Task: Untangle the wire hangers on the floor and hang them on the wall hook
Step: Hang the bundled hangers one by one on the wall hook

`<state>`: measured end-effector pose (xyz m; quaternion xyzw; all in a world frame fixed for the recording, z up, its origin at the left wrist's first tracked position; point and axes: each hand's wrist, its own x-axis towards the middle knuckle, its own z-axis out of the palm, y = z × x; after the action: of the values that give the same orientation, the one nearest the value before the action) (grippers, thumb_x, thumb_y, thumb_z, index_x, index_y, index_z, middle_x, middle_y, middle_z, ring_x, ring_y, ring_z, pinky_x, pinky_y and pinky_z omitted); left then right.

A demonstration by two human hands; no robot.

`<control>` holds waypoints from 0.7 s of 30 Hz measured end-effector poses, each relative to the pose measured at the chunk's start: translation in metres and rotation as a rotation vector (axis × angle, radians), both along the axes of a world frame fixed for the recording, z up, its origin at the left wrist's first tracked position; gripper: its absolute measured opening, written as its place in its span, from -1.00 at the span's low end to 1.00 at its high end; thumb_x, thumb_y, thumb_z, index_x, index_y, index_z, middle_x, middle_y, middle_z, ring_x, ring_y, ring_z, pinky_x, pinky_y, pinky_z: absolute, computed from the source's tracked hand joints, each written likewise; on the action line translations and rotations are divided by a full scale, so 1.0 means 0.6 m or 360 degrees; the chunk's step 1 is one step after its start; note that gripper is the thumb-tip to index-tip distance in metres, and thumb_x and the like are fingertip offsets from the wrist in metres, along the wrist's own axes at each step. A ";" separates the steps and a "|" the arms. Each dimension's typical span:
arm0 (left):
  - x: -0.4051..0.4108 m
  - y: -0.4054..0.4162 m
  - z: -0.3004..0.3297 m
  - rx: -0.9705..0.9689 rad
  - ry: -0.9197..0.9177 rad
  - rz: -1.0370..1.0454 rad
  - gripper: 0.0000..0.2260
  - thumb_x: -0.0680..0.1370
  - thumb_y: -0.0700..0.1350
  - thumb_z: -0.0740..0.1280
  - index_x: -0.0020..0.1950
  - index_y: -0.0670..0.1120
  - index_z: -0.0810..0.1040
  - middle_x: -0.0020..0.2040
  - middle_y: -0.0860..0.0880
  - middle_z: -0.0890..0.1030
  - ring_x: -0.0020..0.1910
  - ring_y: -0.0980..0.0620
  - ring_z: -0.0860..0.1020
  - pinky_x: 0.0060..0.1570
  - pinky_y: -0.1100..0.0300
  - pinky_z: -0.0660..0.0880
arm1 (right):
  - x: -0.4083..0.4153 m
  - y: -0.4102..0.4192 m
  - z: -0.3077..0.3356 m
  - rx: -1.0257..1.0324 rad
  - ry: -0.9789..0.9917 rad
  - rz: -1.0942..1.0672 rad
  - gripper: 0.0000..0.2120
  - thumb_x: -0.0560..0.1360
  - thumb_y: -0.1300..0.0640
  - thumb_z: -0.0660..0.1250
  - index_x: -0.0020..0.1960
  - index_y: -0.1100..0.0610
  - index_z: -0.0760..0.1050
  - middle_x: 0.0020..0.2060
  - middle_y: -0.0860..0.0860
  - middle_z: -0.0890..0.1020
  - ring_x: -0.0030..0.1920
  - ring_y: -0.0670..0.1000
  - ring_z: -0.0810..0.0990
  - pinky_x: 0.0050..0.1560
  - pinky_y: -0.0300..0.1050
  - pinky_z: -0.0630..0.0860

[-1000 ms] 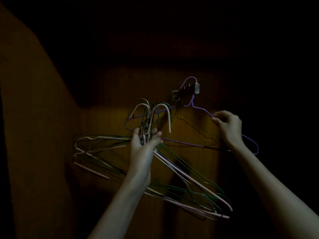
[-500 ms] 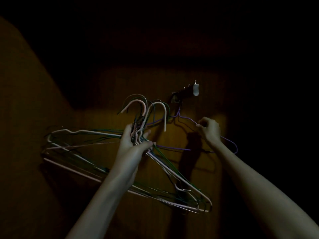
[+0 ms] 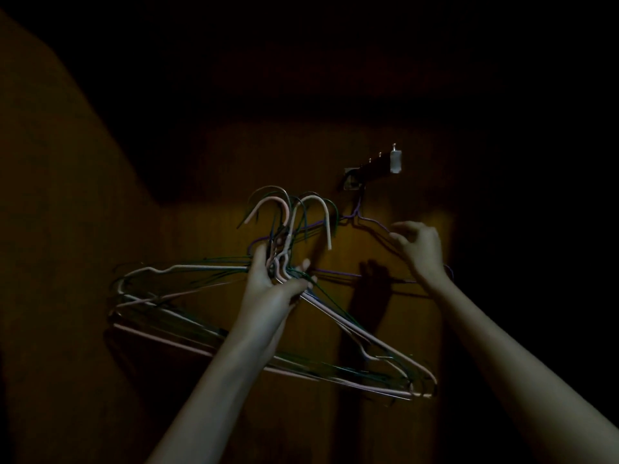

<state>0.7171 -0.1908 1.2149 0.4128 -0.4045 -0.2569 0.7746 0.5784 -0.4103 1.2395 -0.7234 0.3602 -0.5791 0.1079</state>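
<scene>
Head view
Left hand (image 3: pixel 274 289): grips the bundle of hangers (image 3: pixel 207 309) by their necks, left of the wall hook (image 3: pixel 371 170).
Right hand (image 3: pixel 418 246): fingers loosely spread, at the purple hanger (image 3: pixel 368 220); contact unclear.
Purple hanger: hangs under the wall hook.

Dim scene against a wooden wall (image 3: pixel 201 262). Left hand (image 3: pixel 273 286) raised, fingers curled round the necks of a bundle of wire hangers (image 3: pixel 207 316) (pink and green, hooks standing up above the fist, shoulders fanned out to both sides). Right hand (image 3: pixel 420 249) near the shoulder of a purple hanger (image 3: pixel 355 214), fingers loosely spread, contact unclear. Purple hanger hung from the wall hook (image 3: pixel 371 169), its neck just below the bracket.
</scene>
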 end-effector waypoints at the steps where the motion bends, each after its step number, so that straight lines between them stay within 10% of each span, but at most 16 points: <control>1: -0.004 0.002 -0.002 -0.0010 0.0059 -0.0017 -0.33 0.47 -0.53 0.19 0.50 -0.07 0.17 0.37 -0.11 0.41 0.18 -0.07 0.54 0.25 -0.14 0.42 | -0.001 0.018 -0.001 0.0000 -0.0007 0.0058 -0.79 0.50 0.14 0.34 0.12 0.10 0.57 0.09 0.05 0.61 0.16 0.07 0.51 0.15 0.08 0.50; 9: -0.028 0.013 -0.013 -0.0045 0.0308 -0.0070 -0.27 0.48 -0.56 0.11 0.52 0.00 0.08 0.35 -0.17 0.42 -0.05 0.01 0.56 0.34 -0.23 0.28 | -0.004 0.196 -0.038 0.0087 0.0153 0.0584 -0.87 0.53 0.19 0.28 0.04 0.11 0.57 -0.11 -0.17 0.56 -0.03 -0.20 0.50 0.01 -0.35 0.41; 21: -0.049 0.077 -0.038 -0.0080 0.0091 -0.0224 -0.30 0.48 -0.54 0.15 0.48 0.03 0.15 0.35 -0.09 0.44 0.16 -0.04 0.55 0.07 0.11 0.50 | -0.013 0.305 -0.077 0.0506 0.0284 0.0897 -0.83 0.54 0.22 0.25 -0.16 0.03 0.54 -0.26 -0.07 0.57 -0.33 -0.30 0.51 -0.29 -0.46 0.43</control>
<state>0.6876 -0.1445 1.1921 0.3561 -0.4166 -0.3122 0.7760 0.5705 -0.2275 1.1930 -0.8166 0.2398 -0.3974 0.3432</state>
